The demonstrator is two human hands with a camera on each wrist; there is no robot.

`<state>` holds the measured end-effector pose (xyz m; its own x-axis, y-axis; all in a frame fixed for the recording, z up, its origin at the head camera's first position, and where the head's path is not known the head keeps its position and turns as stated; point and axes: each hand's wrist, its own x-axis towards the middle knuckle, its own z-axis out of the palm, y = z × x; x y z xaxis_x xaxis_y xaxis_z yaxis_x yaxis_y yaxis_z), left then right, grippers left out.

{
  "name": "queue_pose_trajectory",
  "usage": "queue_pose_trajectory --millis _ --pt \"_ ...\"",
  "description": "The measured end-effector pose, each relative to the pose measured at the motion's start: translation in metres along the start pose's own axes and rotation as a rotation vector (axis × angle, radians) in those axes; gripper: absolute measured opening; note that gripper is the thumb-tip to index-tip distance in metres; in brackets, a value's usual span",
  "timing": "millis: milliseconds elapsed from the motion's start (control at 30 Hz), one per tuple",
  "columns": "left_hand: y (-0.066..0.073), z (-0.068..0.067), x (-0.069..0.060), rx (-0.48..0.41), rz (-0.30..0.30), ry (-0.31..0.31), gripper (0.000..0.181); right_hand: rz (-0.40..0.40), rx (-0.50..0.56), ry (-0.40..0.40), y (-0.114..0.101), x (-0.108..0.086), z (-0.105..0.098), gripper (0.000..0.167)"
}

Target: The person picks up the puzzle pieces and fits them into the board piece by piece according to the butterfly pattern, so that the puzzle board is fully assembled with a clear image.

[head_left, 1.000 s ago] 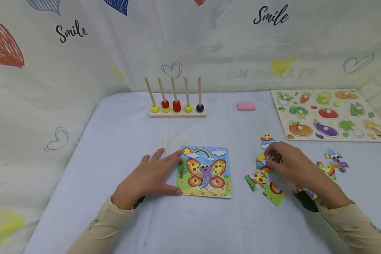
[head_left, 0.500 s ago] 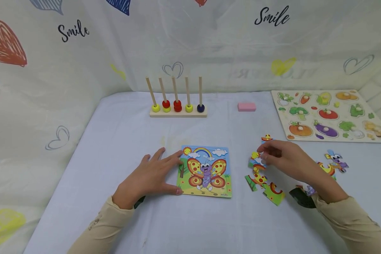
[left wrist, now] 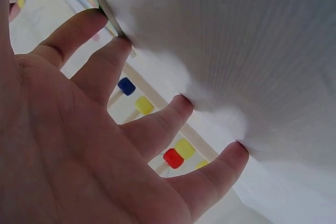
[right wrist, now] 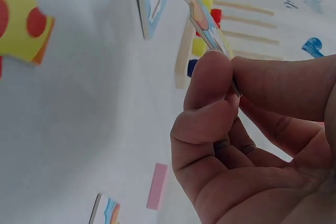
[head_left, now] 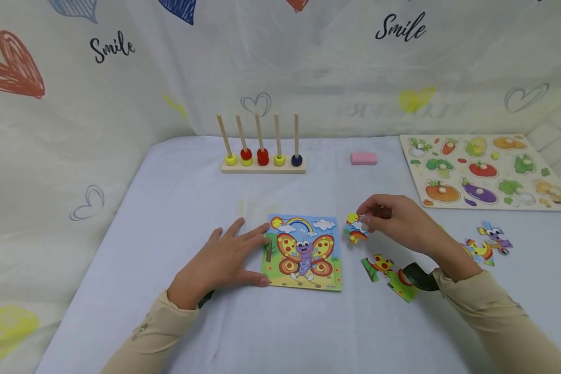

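Observation:
Between thumb and fingertips my right hand (head_left: 399, 221) pinches a jigsaw piece (head_left: 355, 228) with a sun and part of a rainbow. It is raised above the table, just right of the butterfly puzzle board (head_left: 304, 254); the right wrist view shows the piece (right wrist: 205, 22) edge-on. My left hand (head_left: 226, 262) lies with fingers spread at the board's left edge. In the left wrist view two fingertips of the left hand (left wrist: 105, 108) touch that edge and the others rest on the cloth. Loose pieces (head_left: 381, 265) with wing parts lie below the right hand.
More pieces (head_left: 494, 238) lie farther right. At the back stand a wooden bead stacker (head_left: 264, 169) and a pink block (head_left: 363, 158). A vegetable peg board (head_left: 483, 171) covers the back right. Another loose piece (right wrist: 108, 211) shows in the right wrist view.
My right hand has lifted the sun piece off the table and carried it left toward the puzzle board. The left hand has stayed at the board's edge.

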<state>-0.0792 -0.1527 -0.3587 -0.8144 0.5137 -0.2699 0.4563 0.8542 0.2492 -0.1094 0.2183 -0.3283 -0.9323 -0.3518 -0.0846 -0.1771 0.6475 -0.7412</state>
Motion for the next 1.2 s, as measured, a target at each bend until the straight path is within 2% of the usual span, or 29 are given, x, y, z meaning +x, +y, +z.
queue_pose_trajectory --millis 300,700,1200 --pt "-0.003 0.003 -0.001 0.016 0.009 0.015 0.082 0.003 0.032 -0.022 -0.015 0.018 0.009 0.01" --pt "-0.003 0.004 -0.002 0.015 -0.005 0.009 0.083 -0.053 0.109 -0.051 -0.027 0.038 0.025 0.008" --pt "-0.001 0.004 -0.001 -0.001 -0.013 0.003 0.083 -0.055 0.082 -0.127 -0.037 0.062 0.044 0.009"
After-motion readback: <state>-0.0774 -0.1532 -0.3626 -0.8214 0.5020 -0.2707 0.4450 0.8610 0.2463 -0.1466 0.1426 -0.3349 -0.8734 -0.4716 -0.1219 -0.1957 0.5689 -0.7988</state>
